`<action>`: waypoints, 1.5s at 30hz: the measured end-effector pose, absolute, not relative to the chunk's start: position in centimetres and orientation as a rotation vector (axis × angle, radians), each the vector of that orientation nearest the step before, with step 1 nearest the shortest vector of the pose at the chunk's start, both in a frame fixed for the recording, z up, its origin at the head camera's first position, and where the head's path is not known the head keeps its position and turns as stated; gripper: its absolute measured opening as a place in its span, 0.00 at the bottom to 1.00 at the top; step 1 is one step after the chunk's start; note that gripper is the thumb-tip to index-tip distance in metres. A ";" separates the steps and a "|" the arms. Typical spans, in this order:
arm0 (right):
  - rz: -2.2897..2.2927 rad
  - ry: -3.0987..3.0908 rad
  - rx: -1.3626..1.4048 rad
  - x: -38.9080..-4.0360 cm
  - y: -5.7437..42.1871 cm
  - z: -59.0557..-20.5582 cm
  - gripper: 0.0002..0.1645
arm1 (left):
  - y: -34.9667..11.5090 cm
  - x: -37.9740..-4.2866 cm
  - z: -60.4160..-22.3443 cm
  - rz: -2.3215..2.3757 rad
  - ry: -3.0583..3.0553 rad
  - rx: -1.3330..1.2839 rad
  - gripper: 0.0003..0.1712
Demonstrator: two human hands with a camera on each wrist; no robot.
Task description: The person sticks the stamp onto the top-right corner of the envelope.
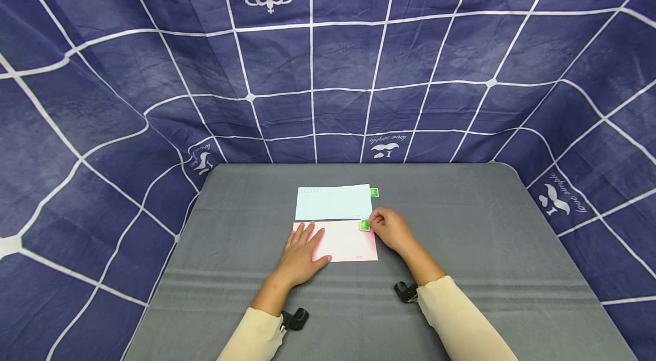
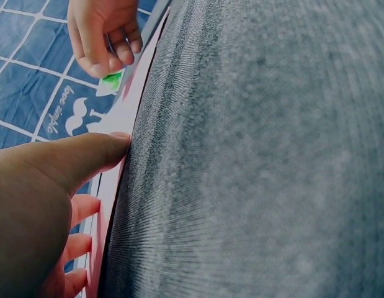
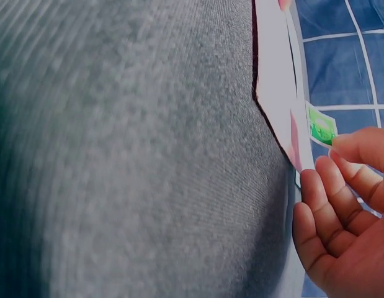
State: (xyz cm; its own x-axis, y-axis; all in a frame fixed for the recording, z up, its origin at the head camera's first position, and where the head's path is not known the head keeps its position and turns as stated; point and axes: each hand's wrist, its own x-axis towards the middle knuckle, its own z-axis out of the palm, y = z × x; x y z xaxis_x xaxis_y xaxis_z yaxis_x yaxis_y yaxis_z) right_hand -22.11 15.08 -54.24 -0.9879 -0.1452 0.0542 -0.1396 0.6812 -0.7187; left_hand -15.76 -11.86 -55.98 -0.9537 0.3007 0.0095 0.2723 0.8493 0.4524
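A pink-edged white envelope lies on the grey table in the head view. My left hand rests on its left part, fingers spread and thumb at the near edge. Between thumb and forefinger, my right hand pinches a green stamp by its edge, over the envelope's upper right corner. In the right wrist view that stamp stands tilted up from the paper. Just beyond lies a pale blue envelope with a row of small printed boxes at its upper left.
Another green stamp sits at the upper right corner of the blue envelope, jutting past its edge. The grey table ends at a blue cloth with white lines behind and on both sides.
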 end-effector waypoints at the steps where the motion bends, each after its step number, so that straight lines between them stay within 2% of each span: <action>1: -1.236 2.863 -0.244 -22.1 15.0 -54.3 0.02 | -11.8 -15.8 -56.0 0.709 2.961 0.459 0.42; 45: -1.178 2.756 -0.215 -24.2 13.6 -54.8 0.04 | -11.9 -15.8 -56.2 0.756 2.954 0.449 0.43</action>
